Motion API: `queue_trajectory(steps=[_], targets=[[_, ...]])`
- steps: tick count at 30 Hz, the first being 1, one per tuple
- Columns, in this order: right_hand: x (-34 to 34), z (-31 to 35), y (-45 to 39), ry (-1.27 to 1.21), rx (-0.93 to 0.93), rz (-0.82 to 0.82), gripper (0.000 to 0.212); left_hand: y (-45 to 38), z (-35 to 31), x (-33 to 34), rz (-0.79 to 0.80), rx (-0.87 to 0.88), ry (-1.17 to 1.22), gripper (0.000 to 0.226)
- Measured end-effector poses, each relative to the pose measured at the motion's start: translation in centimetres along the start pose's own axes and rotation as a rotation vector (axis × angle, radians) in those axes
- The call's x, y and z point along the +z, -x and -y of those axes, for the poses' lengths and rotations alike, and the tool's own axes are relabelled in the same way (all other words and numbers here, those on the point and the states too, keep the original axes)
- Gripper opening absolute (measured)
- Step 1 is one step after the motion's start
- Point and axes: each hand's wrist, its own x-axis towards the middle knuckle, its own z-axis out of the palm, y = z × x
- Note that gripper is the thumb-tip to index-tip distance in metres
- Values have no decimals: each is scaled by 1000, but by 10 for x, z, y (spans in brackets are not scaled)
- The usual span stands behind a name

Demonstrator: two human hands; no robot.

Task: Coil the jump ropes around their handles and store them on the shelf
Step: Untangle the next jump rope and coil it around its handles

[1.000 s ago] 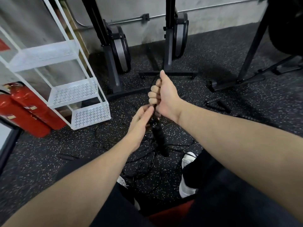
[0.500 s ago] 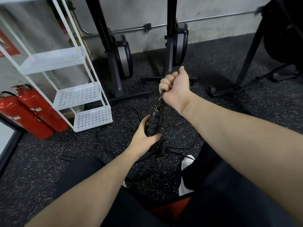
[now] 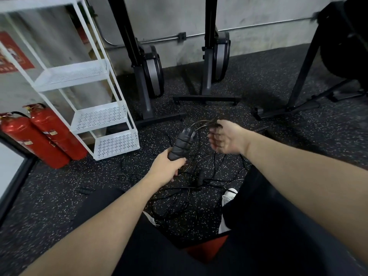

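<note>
My left hand point(image 3: 166, 170) grips the lower end of a pair of black jump rope handles point(image 3: 182, 143), held upright and tilted right. A thin black rope point(image 3: 201, 125) arcs from the top of the handles to my right hand point(image 3: 225, 139), which is blurred; its curled fingers hold the rope just right of the handles. More black rope point(image 3: 191, 188) lies tangled on the floor below both hands, with another handle point(image 3: 199, 177) in it. The white shelf point(image 3: 117, 144) stands to the left, its perforated tiers bare.
Two red fire extinguishers point(image 3: 45, 136) lean left of the shelf. Black rowing machine stands point(image 3: 207, 98) rise behind the ropes, and another frame point(image 3: 286, 110) sits at right. A loose black handle point(image 3: 84, 190) lies on the floor at left. My white shoes point(image 3: 229, 196) are near the tangle.
My left hand slid down to grip the handles' lower end. My right hand came down from above the handles and swung to their right, drawing the rope into an arc.
</note>
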Motion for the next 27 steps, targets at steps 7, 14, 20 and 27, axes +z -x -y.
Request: queue_trajectory(steps=[7, 14, 20, 27], targets=[[-8, -19, 1, 389, -236, -314, 53, 8, -10, -8, 78, -49, 145, 17], [0, -32, -3, 726, -867, -397, 32, 11, -14, -23, 106, -79, 157, 16], [14, -41, 0, 944, -876, -116, 51, 15, -25, -38, 232, -11, -16, 14], [16, -49, 4, 807, -599, 83, 51, 12, -16, -41, 138, -16, 284, 20]])
